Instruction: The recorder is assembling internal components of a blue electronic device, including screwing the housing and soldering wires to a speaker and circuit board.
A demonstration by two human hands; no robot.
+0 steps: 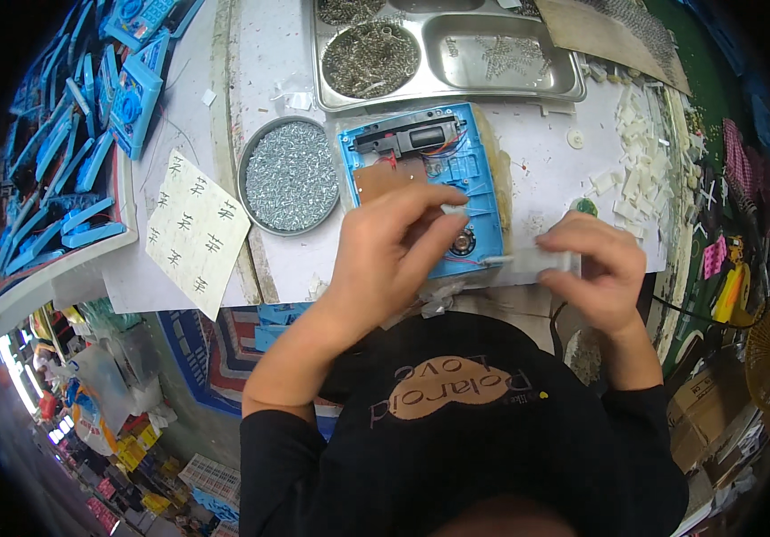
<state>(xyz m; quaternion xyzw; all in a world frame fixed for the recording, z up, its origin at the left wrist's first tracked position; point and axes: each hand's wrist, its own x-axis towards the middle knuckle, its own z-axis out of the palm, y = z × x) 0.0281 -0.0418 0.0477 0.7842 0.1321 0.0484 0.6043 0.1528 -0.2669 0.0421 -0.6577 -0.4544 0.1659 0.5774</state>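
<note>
A blue plastic casing (pixel 485 179) lies open-side up in front of me, with a black mechanism (pixel 416 136), a brown board (pixel 383 182), thin wires and a round speaker (pixel 464 243) inside. My left hand (pixel 376 246) is over the casing's near left part, thumb and forefinger pinched on a small whitish piece (pixel 455 209) whose kind I cannot make out. Just right of the casing, my right hand (pixel 607 264) grips a translucent white plastic piece (pixel 557 261) between thumb and fingers. That piece is blurred, and its left end comes close to the casing's near right corner.
Left of the casing stands a round dish (pixel 332 201) full of small screws. A steel compartment tray (pixel 564 97) with metal parts is behind. White plastic pieces (pixel 644 170) are heaped at right. Blue casings (pixel 134 107) crowd the far left, near a marked paper sheet (pixel 192 231).
</note>
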